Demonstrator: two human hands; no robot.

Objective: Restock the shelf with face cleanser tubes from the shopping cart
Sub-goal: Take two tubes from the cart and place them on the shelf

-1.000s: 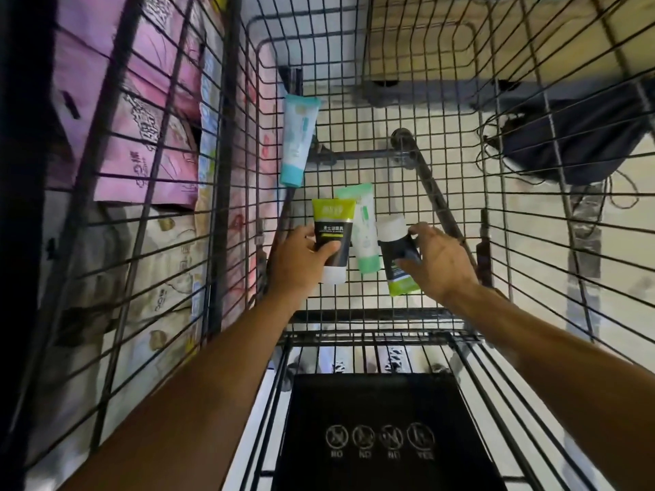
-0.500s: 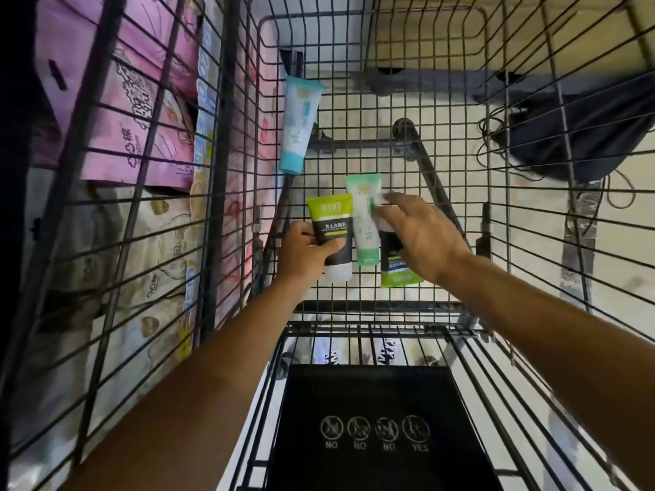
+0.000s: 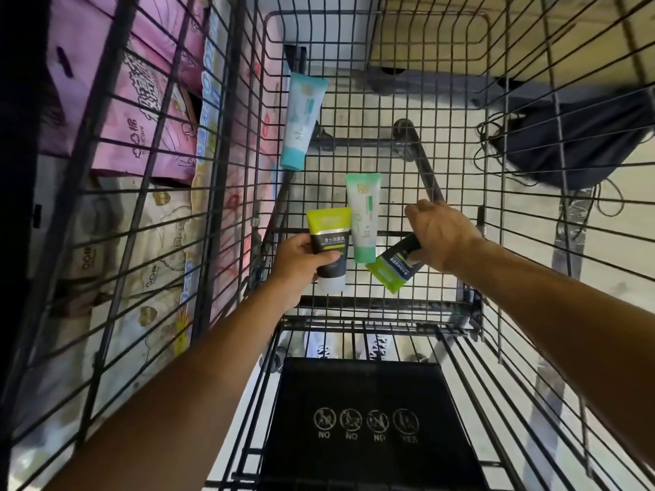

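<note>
Both arms reach down into the wire shopping cart [image 3: 460,214]. My left hand [image 3: 297,264] grips a black tube with a lime top and white cap [image 3: 329,242], held upright. My right hand [image 3: 443,235] grips a second black-and-lime tube [image 3: 393,269], tilted with its lime crimped end pointing down-left; its cap is hidden under the fingers. Between the two hands a white tube with a green cap [image 3: 363,217] lies on the cart floor. A white tube with a blue cap [image 3: 301,120] lies farther away against the cart's left wall.
Pink and white packaged goods [image 3: 141,111] fill shelving beyond the cart's left wall. A black child-seat flap with warning icons [image 3: 365,419] sits near me. A dark bag with cables [image 3: 574,136] lies on the floor past the right wall. White shoes [image 3: 351,345] show below.
My right hand has closed round the second black-and-lime tube and tilted it, crimped end now down-left. The left hand keeps hold of its tube, nearly still.
</note>
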